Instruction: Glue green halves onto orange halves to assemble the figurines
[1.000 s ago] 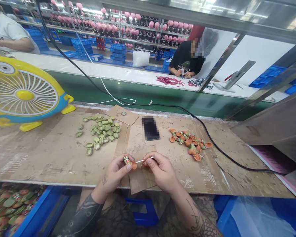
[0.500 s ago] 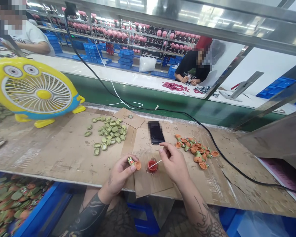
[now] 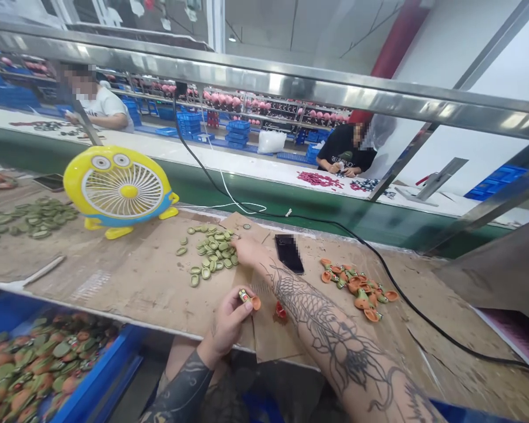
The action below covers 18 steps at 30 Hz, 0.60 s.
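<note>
So, the small green-and-orange figure [image 3: 244,295] sits over the near part of the bench, pinched between the thumb and fingers of the left hand [image 3: 227,322]. That grip is closed around its green body, with the hollow orange cup sticking out. The figure's long axis runs slantwise, eyes towards the far left, cup towards the right and a bit nearer the body. Beyond it and slightly left lie the green oval pieces [image 3: 216,247], and the right hand [image 3: 247,251], much the nearer of the two, has its fingertips at the right edge of that pile. Its fingers look bent, but I can't tell how far they're parted or whether they have hold of a piece. The right forearm [image 3: 330,329] slants across, partly hiding a red pot [image 3: 281,309]. Farther right are the orange-cupped figures [image 3: 357,286]; the black phone [image 3: 290,254] lies beyond the forearm.
</note>
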Available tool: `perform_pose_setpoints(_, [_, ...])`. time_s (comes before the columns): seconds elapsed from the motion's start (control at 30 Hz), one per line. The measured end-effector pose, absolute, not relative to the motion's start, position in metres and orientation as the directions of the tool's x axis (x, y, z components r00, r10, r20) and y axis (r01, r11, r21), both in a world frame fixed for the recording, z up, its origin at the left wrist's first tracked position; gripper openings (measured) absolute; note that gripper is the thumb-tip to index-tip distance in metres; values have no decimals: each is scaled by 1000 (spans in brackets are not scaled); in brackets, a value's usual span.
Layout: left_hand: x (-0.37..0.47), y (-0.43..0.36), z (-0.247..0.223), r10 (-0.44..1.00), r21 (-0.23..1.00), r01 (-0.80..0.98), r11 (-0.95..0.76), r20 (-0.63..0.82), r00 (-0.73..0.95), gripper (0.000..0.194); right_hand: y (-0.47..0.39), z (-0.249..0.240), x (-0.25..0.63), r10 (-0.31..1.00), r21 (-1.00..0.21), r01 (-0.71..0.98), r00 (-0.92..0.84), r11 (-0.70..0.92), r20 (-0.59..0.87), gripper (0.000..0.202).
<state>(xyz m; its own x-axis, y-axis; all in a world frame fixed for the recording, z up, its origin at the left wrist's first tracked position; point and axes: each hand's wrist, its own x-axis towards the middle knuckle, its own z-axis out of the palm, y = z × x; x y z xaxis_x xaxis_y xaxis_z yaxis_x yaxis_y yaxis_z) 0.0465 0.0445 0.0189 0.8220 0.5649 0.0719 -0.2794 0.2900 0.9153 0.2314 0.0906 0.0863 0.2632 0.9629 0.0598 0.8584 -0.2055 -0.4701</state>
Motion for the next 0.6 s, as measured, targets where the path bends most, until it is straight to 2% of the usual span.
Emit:
perform_pose_setpoints(0.1, [47,44,19,572,912,-289,291,76,816,33,91,84,235,953,-528,825,288,-199,90,12])
perform_pose_setpoints(0.2, [48,44,19,573,908,-291,303,71,817,34,80,88,240,934,-672,722,333,-165,129,10])
perform_pose_setpoints(0.3, [49,45,20,573,902,-291,319,61,817,36,49,96,242,920,-845,526,372,-101,121,18])
perform_pose_setpoints(0.4, [48,45,23,562,896,-286,339,50,825,37,-5,104,234,920,-959,282,379,-16,96,27])
perform_pose_setpoints(0.5, [47,46,24,554,895,-281,346,47,831,36,-65,110,218,908,-994,89,410,55,87,32])
perform_pose_setpoints(0.6, [43,45,22,559,900,-278,335,47,828,31,-112,112,201,885,-978,-165,464,125,35,34])
